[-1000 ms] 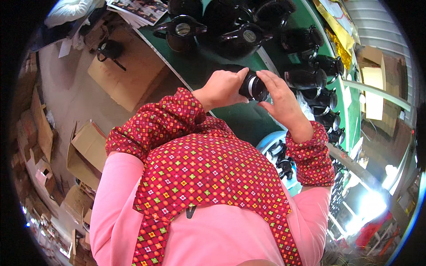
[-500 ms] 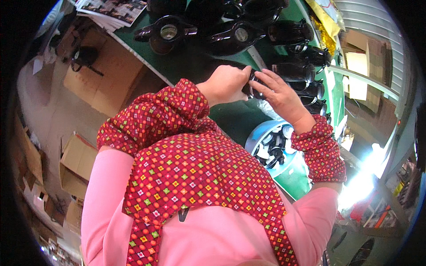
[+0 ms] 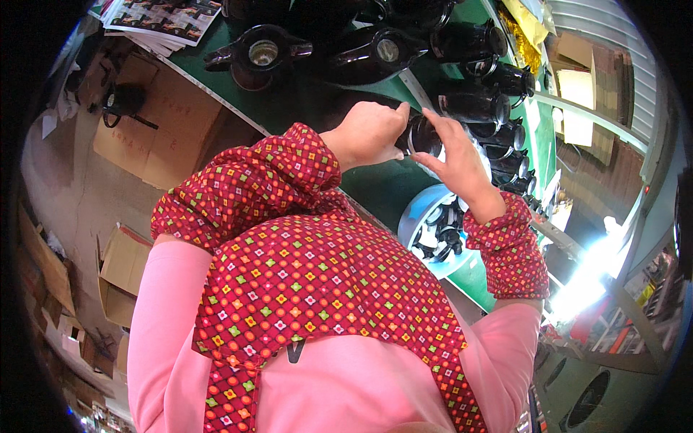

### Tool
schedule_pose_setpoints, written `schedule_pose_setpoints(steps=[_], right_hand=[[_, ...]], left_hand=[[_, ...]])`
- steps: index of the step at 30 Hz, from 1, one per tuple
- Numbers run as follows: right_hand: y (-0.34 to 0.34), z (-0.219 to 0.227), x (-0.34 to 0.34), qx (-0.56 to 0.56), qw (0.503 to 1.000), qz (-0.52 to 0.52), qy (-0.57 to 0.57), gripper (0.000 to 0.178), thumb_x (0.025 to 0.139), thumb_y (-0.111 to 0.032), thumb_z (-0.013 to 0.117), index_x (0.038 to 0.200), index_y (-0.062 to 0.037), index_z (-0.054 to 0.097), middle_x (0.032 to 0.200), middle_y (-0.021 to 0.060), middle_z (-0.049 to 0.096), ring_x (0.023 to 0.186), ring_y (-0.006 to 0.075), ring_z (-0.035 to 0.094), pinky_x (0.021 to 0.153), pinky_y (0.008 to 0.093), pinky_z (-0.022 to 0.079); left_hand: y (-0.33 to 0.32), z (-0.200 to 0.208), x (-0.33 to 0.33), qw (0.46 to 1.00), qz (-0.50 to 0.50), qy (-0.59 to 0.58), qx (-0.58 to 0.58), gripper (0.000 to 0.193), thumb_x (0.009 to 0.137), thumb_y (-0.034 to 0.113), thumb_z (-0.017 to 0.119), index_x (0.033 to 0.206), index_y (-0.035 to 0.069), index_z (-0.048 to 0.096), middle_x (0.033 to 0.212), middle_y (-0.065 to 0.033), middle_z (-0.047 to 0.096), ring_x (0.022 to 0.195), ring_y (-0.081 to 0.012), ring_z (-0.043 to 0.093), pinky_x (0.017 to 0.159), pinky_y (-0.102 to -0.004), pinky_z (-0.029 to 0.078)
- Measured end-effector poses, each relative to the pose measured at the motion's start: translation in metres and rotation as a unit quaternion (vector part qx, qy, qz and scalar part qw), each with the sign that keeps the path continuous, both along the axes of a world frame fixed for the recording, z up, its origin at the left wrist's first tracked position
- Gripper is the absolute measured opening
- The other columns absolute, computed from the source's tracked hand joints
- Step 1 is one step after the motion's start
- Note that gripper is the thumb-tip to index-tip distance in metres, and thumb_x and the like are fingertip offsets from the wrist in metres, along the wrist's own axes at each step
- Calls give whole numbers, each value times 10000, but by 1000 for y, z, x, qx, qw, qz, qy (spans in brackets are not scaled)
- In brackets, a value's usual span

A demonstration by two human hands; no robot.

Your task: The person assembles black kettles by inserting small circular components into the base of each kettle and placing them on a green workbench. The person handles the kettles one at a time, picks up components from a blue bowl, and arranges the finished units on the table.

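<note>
Both hands are up over the green desk, w/ a small black cylindrical part caught between them. Left hand is curled shut round the part's near end, thumb on top, knuckles facing the camera. Right hand sits just beside it on the other end: fingers half spread, index and thumb pinching the rim, the rest loose and not clamped.

Handling, as a guess: the part looks like rigid glossy plastic or metal, prob. light, since fingertips alone carry it. The shiny finish may be slick, so grip the barrel w/ the full left palm and let the right fingertips work the rim only. Stiff, won't flex; a drop onto the desk could chip or scuff it. Can't tell whether the far face is glass.

Beyond the hands, away from the body: a row of black jugs w/ spouts and handles, lying and standing close together on the desk. Below the right wrist: a blue tub holding more small black pieces. Out past the left elbow, down on the floor: cardboard boxes. Red patterned sleeves cover both forearms.
</note>
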State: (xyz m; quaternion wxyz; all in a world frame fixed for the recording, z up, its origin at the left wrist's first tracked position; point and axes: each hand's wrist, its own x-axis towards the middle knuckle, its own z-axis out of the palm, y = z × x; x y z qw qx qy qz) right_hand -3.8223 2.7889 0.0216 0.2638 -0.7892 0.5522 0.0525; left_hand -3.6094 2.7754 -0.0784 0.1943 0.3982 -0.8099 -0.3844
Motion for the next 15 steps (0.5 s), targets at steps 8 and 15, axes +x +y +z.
schedule_pose_setpoints(steps=[8,15], right_hand=[[-7,-2,-9,-49,989,140,-19,815,684,23,864,1429,-118,566,1433,155,548,1322,410,566,1103,478,522],[-15,-16,-25,-142,943,301,15,705,736,19,797,1394,-164,620,1476,130,542,1363,387,547,1094,463,543]], left_hand=[[-5,4,0,1000,-19,-5,-14,834,718,338,920,1353,-92,592,828,-222,743,797,-389,756,692,-450,595],[-14,4,2,999,-34,-9,1,808,709,341,926,1336,-59,610,842,-216,748,827,-401,754,716,-466,596]])
